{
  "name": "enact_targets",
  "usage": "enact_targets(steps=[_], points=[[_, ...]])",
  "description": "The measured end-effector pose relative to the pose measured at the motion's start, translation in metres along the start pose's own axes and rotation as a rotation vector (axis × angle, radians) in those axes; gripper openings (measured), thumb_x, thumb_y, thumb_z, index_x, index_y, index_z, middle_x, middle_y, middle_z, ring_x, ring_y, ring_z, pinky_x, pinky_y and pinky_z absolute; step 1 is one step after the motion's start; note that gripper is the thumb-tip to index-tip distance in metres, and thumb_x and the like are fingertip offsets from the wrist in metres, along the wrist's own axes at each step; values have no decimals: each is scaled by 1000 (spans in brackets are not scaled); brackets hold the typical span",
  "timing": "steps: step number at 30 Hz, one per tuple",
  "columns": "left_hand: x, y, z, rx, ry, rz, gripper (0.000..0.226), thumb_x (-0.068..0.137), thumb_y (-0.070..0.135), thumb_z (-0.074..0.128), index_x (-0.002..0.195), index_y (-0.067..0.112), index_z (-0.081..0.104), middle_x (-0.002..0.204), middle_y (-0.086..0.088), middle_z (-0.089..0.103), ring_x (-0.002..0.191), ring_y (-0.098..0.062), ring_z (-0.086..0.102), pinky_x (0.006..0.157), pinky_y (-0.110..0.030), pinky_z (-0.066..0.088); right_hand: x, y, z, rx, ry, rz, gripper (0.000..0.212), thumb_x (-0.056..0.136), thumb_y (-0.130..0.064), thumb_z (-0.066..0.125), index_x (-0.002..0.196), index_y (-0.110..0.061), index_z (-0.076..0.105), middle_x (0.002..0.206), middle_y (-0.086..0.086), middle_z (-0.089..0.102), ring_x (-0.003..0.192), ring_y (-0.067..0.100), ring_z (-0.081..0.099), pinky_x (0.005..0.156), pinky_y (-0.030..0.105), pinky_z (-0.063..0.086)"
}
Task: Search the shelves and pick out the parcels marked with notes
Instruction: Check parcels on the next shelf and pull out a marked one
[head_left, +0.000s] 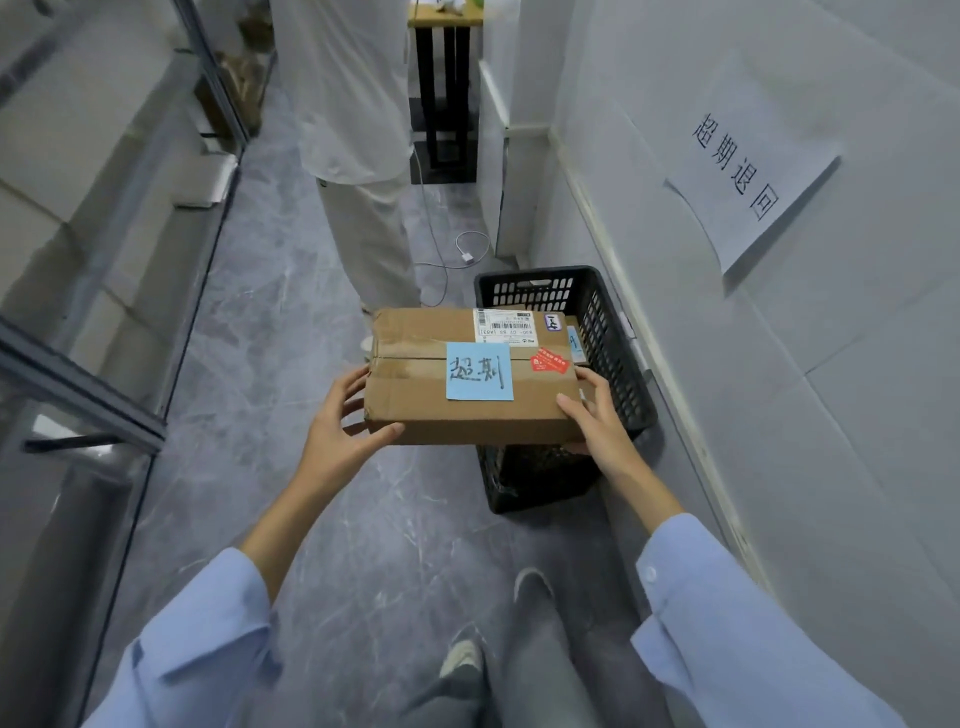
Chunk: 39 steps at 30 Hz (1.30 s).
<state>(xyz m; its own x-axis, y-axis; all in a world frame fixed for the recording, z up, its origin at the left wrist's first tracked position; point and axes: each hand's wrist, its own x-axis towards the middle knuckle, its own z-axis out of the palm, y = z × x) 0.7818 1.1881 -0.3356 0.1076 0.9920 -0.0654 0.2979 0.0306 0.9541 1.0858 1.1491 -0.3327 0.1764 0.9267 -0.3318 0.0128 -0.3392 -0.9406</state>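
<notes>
Head view, read from 9 o'clock round to 3 o'clock. Metal shelves (83, 249) fill the left edge, from 8 to 11 o'clock, and carry plain cardboard boxes (67, 135). The grey marbled floor (270, 364) runs up the middle as an aisle. At 12 o'clock a second person (358, 156) in pale clothing stands in it, seen only from the torso down, with a white cable (470, 249) lying on the floor just to their right. The left hand (337, 421) grips the left end of the parcel (415, 384) — thumb laid along the near side face, fingers curled round the end. The parcel, a flat brown taped box, is held level in the air at the centre of the view, its right part over the black crate (615, 338). On its top lie a blue note (479, 371) with handwritten characters, a white shipping label (503, 325) at the far edge, and a red sticker (549, 361) to the right of the note. The right hand (597, 421) grips the near right corner — fingers resting on top, thumb tucked beneath. The crate stands on the floor against the white wall, at 3 o'clock from the parcel; its contents are mostly hidden. At 2 o'clock a paper sign (748, 171) with printed characters is fixed to that wall.
</notes>
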Motion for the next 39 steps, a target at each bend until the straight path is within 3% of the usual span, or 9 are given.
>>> enact_targets(steps=[4,7,13,18,23,27,31,37,39], points=[[48,-9,18,34,-35,-37,84,71,29,87,141,29,41,140,3,50,125,-16,51,98,-40,51,57,6,-21,2,-21,38,47,98,-23,57,138,-32,33,137,7,52,119,18,57,75,20,55],[87,-16,35,49,-49,-65,91,60,49,82,140,34,42,138,9,51,122,-9,53,94,-32,51,102,12,-38,-18,-52,53,53,96,-22,60,138,-35,31,136,7,52,125,18,53,86,23,51],[171,-26,83,85,-80,-104,76,71,32,84,132,48,42,127,29,50,114,12,51,89,-19,48,196,30,-79,-19,-93,187,60,93,-26,64,142,-37,32,134,3,58,121,20,58,101,50,49],[235,-31,124,181,-88,-86,74,75,23,84,133,43,42,128,22,51,118,-6,52,93,-27,44,252,53,-106,49,-22,284,56,92,-25,65,138,-39,36,127,4,62,113,21,63,96,50,53],[274,-47,160,270,-57,-99,76,78,24,81,143,27,42,139,7,52,123,-9,50,96,-31,42,291,82,-118,160,100,345,57,92,-20,66,137,-36,34,126,7,60,111,18,63,95,48,54],[287,-59,178,299,-90,-125,76,79,23,80,144,28,41,139,7,52,124,-9,49,97,-31,40,310,107,-118,226,218,396,62,87,-24,72,133,-39,31,136,7,53,119,21,58,95,48,54],[300,-68,187,325,-112,-154,76,78,23,80,144,29,41,137,9,53,123,-7,49,98,-30,41,324,129,-106,276,386,451,70,83,-27,76,135,-37,31,135,7,53,116,20,59,94,46,55],[320,-78,193,381,-129,-159,76,78,25,80,143,31,41,135,13,53,122,-2,49,97,-25,40,346,154,-76,283,631,497,78,58,-51,80,118,-50,32,130,5,55,110,22,60,94,50,53],[326,-83,197,393,-142,-161,76,78,24,80,143,31,41,135,14,52,122,-2,48,96,-23,39,354,160,-67,318,700,493,74,64,-44,81,118,-48,31,129,7,56,107,20,60,93,48,54]])
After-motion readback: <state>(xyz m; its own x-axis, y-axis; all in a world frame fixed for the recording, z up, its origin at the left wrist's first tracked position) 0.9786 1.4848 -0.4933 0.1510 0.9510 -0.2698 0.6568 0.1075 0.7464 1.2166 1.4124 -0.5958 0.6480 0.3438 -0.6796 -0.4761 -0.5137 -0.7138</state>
